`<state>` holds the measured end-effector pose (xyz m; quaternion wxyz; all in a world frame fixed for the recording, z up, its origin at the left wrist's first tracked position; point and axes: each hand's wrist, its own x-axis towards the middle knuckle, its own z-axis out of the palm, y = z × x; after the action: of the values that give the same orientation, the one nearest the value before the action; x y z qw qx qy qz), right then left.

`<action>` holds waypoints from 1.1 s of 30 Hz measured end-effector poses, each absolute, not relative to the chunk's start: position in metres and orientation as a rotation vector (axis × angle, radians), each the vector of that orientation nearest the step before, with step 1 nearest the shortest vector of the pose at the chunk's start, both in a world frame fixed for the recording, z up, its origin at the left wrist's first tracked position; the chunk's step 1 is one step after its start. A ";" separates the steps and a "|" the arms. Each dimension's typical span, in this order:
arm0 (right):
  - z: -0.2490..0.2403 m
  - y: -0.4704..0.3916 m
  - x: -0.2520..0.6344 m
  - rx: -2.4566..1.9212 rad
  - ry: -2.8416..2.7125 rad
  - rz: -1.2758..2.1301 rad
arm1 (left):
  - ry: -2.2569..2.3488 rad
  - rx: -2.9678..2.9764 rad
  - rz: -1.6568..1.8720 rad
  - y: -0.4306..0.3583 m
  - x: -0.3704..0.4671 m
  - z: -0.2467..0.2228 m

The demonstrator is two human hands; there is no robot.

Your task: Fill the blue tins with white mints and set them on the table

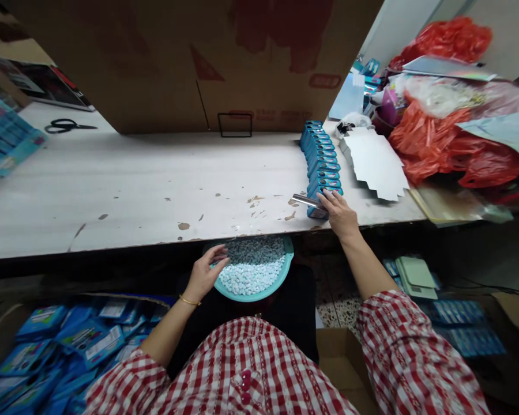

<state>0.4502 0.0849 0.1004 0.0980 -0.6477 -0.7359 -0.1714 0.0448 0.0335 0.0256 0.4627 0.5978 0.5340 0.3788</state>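
Note:
A row of small blue boxes (323,158) runs from the large carton toward the table's front edge. My right hand (339,214) is at the near end of that row, its fingers closed around a shiny metal tool (307,201) that points left. Below the table edge, a turquoise basin (288,266) holds many small pale pieces (251,274). Over the basin's left rim is my left hand (208,271), fingers apart and nothing in them.
Behind the white table (155,190) stands a large brown carton (155,69). Black scissors (64,125) lie at the left. Flattened white card (374,161) and red plastic bags (462,144) are at the right. Blue packages (86,340) fill a box at lower left.

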 end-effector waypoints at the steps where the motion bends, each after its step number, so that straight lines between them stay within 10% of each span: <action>1: 0.099 0.087 0.453 -1.917 -2.172 -0.485 | 1.351 1.461 0.949 0.032 0.037 0.024; 12: 0.129 0.080 0.471 -1.994 -1.547 -0.163 | 1.633 1.401 0.968 0.014 -0.011 0.007; 33: 0.132 0.166 0.479 -2.039 -2.031 0.061 | 1.898 1.410 0.654 0.004 -0.017 -0.067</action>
<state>0.4791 0.1660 0.1318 0.1311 -0.7022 -0.6994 0.0210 -0.0167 0.0044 -0.0669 0.3372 0.5411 0.7284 0.2511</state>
